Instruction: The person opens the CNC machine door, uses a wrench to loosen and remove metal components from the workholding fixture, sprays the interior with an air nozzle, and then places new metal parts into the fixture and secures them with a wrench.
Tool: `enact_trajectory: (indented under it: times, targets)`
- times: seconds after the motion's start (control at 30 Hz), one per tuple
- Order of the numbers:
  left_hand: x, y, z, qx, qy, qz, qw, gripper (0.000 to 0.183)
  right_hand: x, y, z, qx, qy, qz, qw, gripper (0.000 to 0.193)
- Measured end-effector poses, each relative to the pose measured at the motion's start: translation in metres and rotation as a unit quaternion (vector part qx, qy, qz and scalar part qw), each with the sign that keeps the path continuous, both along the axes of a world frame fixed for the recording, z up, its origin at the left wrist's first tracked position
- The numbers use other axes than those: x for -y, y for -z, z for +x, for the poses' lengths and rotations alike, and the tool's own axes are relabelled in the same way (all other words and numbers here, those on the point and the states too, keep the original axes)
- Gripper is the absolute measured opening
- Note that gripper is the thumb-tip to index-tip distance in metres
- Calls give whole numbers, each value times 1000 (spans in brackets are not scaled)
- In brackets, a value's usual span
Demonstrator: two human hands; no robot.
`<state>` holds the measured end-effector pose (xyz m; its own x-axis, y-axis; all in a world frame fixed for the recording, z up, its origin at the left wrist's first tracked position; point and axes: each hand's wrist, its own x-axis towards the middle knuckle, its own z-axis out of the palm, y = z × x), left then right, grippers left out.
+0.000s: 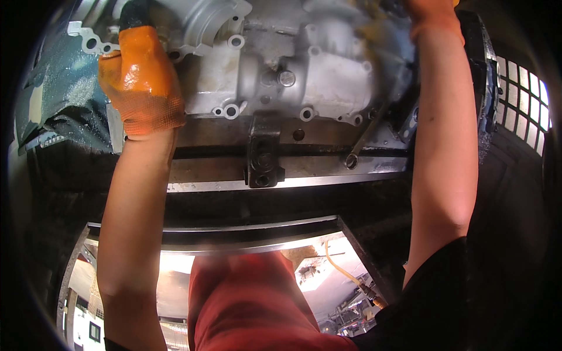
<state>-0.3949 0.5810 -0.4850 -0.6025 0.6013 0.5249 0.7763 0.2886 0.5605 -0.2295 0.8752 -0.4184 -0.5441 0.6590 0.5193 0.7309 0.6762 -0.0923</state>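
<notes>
A grey cast-metal housing (205, 82), with bolt holes along its flanged edge, fills the upper middle of the head view. My left hand (143, 82), in an orange coated glove, lies against its left side with the fingers curled. Something dark rises above the glove; I cannot tell whether it is blackened fingertips or a held object. At the upper right, my right hand (434, 17) wears an orange glove too. Its fingers are cut off by the top edge, beside a blurred part of the housing. A ring-ended wrench (351, 161) hangs from the housing's lower right, apart from both hands.
A dark metal bracket (263, 153) joins the housing to a metal beam (219, 164) below it. Teal, spattered sheeting (73, 99) is at the left. Lower down, a rectangular frame (252, 227) surrounds my red-clothed body, with a yellow hose (339, 266) on its right.
</notes>
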Motion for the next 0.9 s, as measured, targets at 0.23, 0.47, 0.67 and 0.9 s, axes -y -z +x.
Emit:
enact_trajectory:
  times: [0.23, 0.47, 0.67, 0.9]
  targets:
    - [-8, 4, 14, -7, -61, 6, 998, 9, 22, 47, -23, 46, -39, 48, 997, 62]
    - [-12, 1, 30, 124, -97, 74, 985, 11, 20, 54, -6, 16, 10, 83, 996, 68]
    - [-35, 25, 27, 586, -82, 388, 707, 32, 72, -17, -23, -185, -69, -187, 962, 69]
    - [-21, -68, 38, 348, 20, 19, 937, 33, 126, -58, -54, -161, -205, -219, 940, 54]
